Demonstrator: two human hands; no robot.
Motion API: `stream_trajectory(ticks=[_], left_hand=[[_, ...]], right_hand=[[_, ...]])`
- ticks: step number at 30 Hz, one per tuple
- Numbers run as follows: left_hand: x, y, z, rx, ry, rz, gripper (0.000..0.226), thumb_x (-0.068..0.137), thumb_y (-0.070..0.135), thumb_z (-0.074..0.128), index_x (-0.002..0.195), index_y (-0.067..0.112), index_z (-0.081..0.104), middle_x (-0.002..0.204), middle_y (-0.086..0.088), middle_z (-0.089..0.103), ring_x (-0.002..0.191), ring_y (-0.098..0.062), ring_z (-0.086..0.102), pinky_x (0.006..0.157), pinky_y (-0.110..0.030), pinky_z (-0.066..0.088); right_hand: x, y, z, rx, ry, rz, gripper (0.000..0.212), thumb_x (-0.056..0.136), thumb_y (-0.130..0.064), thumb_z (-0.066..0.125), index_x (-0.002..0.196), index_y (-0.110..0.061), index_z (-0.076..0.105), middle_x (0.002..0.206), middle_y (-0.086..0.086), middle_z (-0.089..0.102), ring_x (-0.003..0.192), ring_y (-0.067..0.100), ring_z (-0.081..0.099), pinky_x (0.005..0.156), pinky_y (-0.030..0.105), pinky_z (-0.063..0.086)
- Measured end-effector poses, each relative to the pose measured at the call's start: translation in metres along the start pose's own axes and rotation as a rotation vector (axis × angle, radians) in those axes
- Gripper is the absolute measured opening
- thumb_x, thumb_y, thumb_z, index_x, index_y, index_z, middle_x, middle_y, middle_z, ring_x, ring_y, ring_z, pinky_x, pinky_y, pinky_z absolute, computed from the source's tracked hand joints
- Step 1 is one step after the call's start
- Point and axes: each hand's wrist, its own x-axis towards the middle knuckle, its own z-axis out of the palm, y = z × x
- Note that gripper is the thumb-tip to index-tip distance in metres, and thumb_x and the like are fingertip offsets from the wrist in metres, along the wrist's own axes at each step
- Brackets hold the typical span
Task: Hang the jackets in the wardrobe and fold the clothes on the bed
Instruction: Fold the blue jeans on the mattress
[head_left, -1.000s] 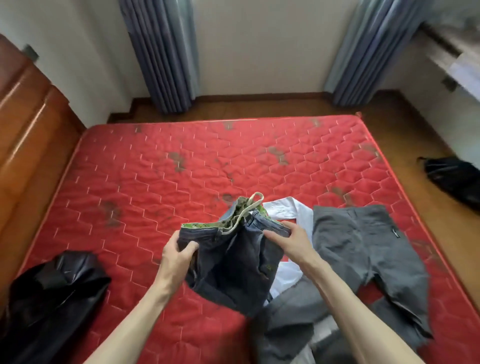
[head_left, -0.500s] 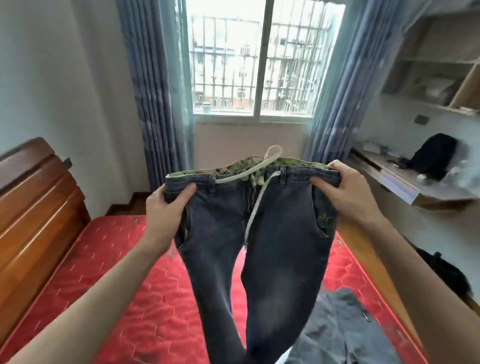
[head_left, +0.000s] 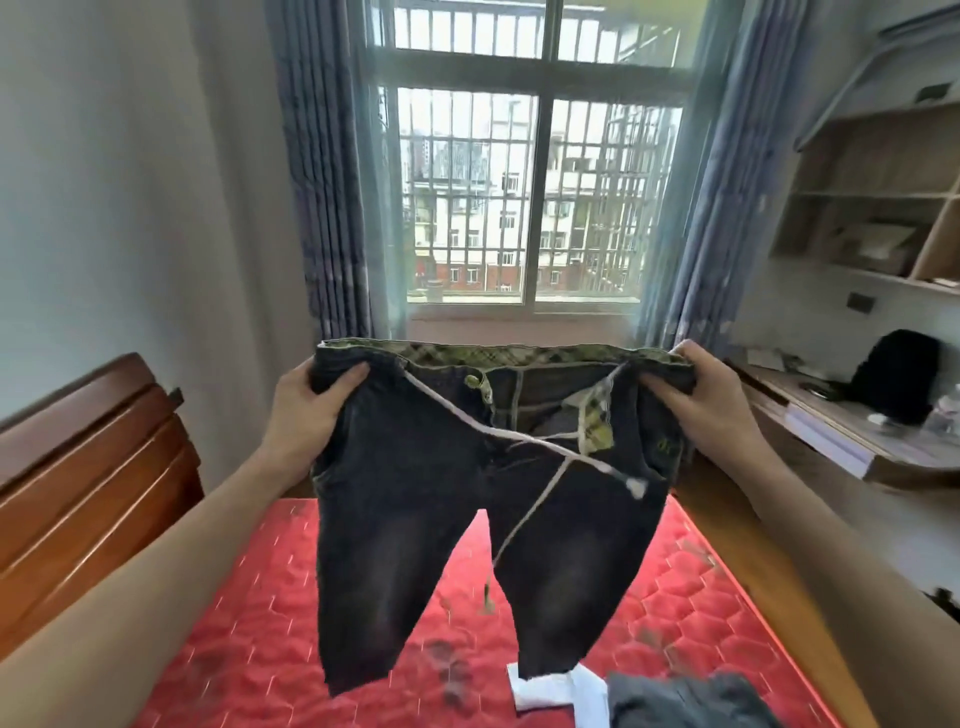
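Observation:
Dark denim shorts (head_left: 415, 519) with a green plaid waistband lining and a white drawstring hang spread out in the air above the red mattress (head_left: 249, 649). My left hand (head_left: 306, 410) grips the left end of the waistband. At the other end, my right hand (head_left: 696, 400) grips the waistband too. Both legs dangle free and the fly is open. A white garment (head_left: 556, 691) and grey trousers (head_left: 691, 701) lie on the mattress at the bottom right, partly cut off by the frame.
A wooden headboard (head_left: 88, 467) stands at the left. Straight ahead is a barred window (head_left: 524, 197) between blue curtains. A desk (head_left: 831, 441) with a black bag (head_left: 904, 374) and wall shelves (head_left: 878, 197) fills the right side.
The shorts went from bunched low over the mattress to lifted and stretched wide by the waistband. My hands moved further apart and the view tilted up toward the window.

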Motion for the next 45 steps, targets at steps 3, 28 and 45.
stream_trajectory(ticks=[3,28,45], left_hand=[[0.004,0.005,0.001,0.01,-0.008,0.001,0.012,0.095,0.015,0.075,0.107,0.017,0.076,0.088,0.026,0.077,0.083,0.011,0.069,0.076,-0.008,0.05],[-0.054,0.06,0.088,0.088,-0.155,0.0,0.01,0.091,0.026,0.078,0.099,0.022,0.082,0.09,0.013,0.081,0.091,-0.004,0.076,0.09,-0.038,0.061],[-0.059,0.08,0.053,-0.148,-0.313,-0.144,0.013,0.103,0.01,0.051,0.105,0.01,0.064,0.098,-0.001,0.073,0.089,-0.007,0.068,0.076,-0.018,0.053]], right_hand=[[0.002,-0.003,0.005,0.002,0.051,0.009,0.025,0.092,-0.02,0.079,0.083,-0.017,0.056,0.073,-0.008,0.06,0.067,-0.002,0.053,0.061,0.016,0.04],[-0.022,-0.122,0.081,-0.017,0.098,0.134,0.025,0.088,-0.038,0.074,0.08,-0.019,0.059,0.074,-0.008,0.07,0.075,0.017,0.068,0.072,0.037,0.054],[-0.036,-0.111,0.104,0.311,-0.107,-0.136,0.046,0.094,-0.01,0.063,0.132,-0.036,0.067,0.119,-0.007,0.055,0.121,0.013,0.051,0.101,0.026,0.044]])
